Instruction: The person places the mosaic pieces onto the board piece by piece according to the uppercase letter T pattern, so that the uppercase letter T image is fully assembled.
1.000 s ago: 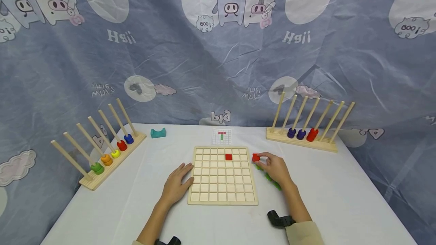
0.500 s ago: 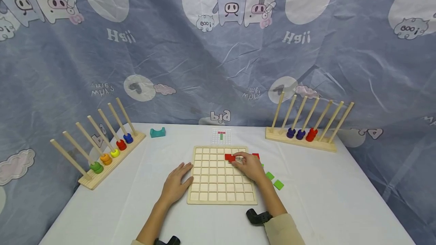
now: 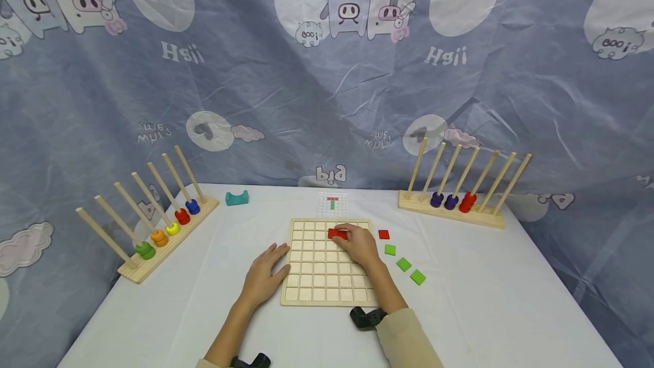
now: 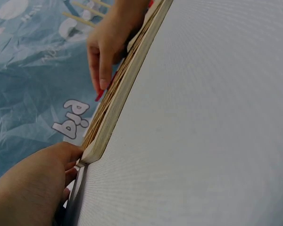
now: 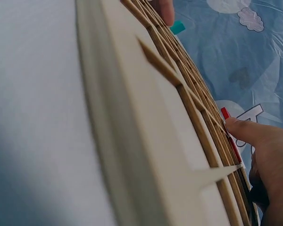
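In the head view my right hand [image 3: 360, 245] reaches over the upper part of the wooden grid board [image 3: 319, 301]. Its thumb and fingers pinch a red square tile [image 5: 225, 112], which shows tilted above the board in the right wrist view. A second red tile [image 5: 235, 148] lies in the grid beside it, partly covered by the hand from above. My left hand [image 3: 265, 274] rests on the table with relaxed, extended fingers, its thumb and fingertips at the board's left edge. Right of the board lie another red tile [image 3: 384, 234] and green tiles [image 3: 403, 264].
Behind the board lies a pattern card [image 3: 332, 205] showing a red and green T. A teal bracket-shaped piece [image 3: 237, 199] stands at the back left. Wooden peg stands with coloured beads flank the table, one on the left [image 3: 148, 263], one on the right [image 3: 482, 217].
My right hand has taken a red tile from the right of the board and carried it left over the grid, past the tile lying there. The left hand has stayed in place.
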Available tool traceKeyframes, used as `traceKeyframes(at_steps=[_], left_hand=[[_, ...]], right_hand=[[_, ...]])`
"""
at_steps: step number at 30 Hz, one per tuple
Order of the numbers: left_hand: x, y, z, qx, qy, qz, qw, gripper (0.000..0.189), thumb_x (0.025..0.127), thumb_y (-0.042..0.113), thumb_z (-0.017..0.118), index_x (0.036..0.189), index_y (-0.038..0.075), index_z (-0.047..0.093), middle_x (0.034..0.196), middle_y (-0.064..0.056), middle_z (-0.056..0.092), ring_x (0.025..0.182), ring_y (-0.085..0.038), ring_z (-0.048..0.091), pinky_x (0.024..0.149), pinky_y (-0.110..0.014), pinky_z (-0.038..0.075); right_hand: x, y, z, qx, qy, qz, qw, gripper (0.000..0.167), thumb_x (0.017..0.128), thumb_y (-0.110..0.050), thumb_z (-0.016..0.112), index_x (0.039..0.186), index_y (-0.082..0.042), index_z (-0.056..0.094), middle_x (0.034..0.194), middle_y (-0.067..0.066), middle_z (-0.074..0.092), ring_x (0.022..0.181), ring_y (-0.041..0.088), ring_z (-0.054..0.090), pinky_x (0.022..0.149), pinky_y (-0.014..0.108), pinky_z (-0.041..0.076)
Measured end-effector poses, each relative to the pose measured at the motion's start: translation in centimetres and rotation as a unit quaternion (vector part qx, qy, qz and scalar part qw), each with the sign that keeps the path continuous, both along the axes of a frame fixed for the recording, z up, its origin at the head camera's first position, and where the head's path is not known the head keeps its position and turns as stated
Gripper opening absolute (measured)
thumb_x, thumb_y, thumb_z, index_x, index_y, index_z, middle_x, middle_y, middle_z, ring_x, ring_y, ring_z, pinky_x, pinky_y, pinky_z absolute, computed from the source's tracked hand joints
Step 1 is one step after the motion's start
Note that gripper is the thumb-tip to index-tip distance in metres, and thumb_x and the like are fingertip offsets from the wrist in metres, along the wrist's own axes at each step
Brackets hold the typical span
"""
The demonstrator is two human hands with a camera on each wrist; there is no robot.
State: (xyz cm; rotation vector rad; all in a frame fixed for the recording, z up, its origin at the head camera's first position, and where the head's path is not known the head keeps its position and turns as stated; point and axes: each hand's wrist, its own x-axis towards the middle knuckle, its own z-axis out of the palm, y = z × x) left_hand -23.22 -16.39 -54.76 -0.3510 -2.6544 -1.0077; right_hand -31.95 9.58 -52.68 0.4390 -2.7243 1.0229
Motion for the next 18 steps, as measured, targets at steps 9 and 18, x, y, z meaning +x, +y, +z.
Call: traceKeyframes(at_steps=[9,18], left_hand=[[-0.03,0.11,0.1,-0.005,-0.003,0.005,1.0,0.046,0.088,0.028,0.063,0.13,0.013,0.054,0.135,-0.001,0.049,0.131,-0.025,0.035,0.105,-0.053,0.026],[-0.12,0.06,-0.3,-0.006,0.005,0.004,1.0,0.045,0.087,0.028,0.063,0.129,0.013,0.055,0.134,-0.002,0.05,0.13,-0.027,0.036,0.103,-0.054,0.028]], right_hand=[[-0.2,-0.23,-0.04,0.022,-0.012,0.002,0.9997,0.033,0.08,-0.034,0.072,0.107,-0.016,0.069,0.046,-0.006,0.032,0.045,0.01,0.025,0.04,0.025,0.02],[-0.13,-0.24,0.24,0.028,-0.008,0.011,0.9995,0.032,0.08,-0.034,0.071,0.107,-0.016,0.07,0.047,-0.006,0.032,0.045,0.009,0.024,0.041,0.025,0.019]])
